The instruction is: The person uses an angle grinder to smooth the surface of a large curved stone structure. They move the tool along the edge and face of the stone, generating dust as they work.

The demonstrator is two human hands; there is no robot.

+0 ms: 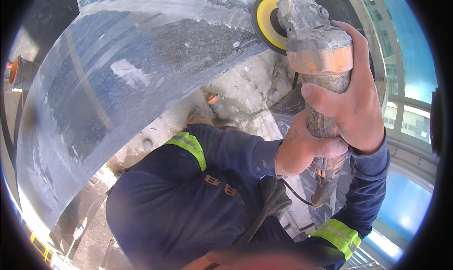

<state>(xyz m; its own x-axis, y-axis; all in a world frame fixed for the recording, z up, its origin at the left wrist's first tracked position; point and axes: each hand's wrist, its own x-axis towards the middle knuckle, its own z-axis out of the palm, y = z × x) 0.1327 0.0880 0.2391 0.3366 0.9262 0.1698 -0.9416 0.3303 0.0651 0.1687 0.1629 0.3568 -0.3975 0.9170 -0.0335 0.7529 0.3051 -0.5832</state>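
Note:
An angle grinder [325, 71], dusty grey with a worn orange band, stands nearly upright at the upper right. My left hand [306, 147] wraps round the lower part of its body. Higher up, my right hand [361, 97] grips it from the right, with the thumb across the body and fingers reaching behind the gear head. A round disc with a yellow face and dark rim [269, 23] is fitted to the head. It meets the edge of a large curved grey panel [155, 76] with whitish smears; whether they touch I cannot tell.
A power cord [297, 193] loops from the grinder's lower end. Below the panel, a small orange-topped object [214, 101] lies on the dusty concrete floor [245, 93]. An orange-rimmed pipe end [18, 71] shows at far left. Blue-glazed framing [408, 48] runs down the right side.

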